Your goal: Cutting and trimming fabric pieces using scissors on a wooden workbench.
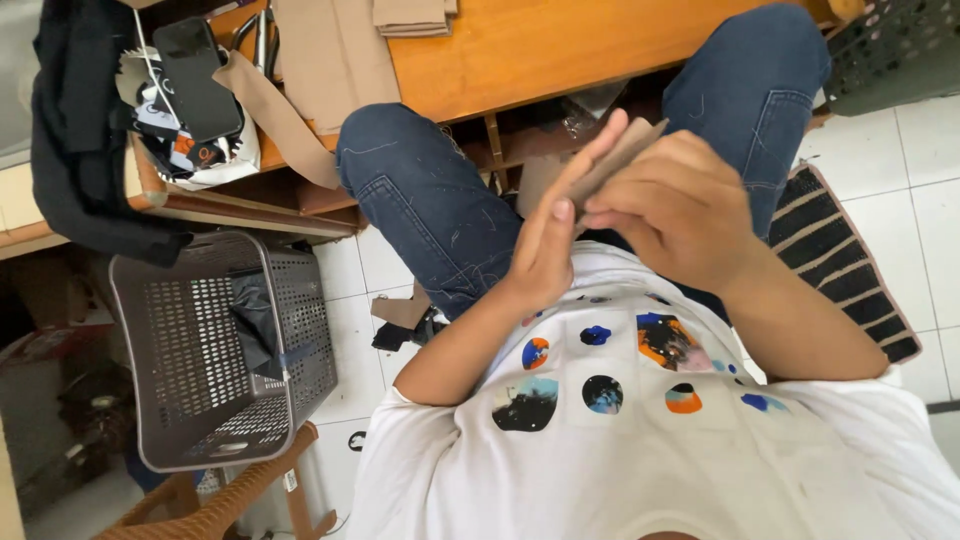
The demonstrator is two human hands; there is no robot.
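Pinching a brown leather strip (622, 160), the left hand (550, 245) and right hand (680, 215) press together.

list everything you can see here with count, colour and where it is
brown strip: 1, tan, pinched between both hands
wooden table: 1, orange-brown, top
brown pieces: several, tan, on table
phone: 1, black, top left
dark cloth: 1, black, left edge
plastic basket: 1, grey, lower left
striped mat: 1, black and tan, right floor
jeans: 1, blue
shirt: 1, white, coloured spots
left hand: 1
right hand: 1
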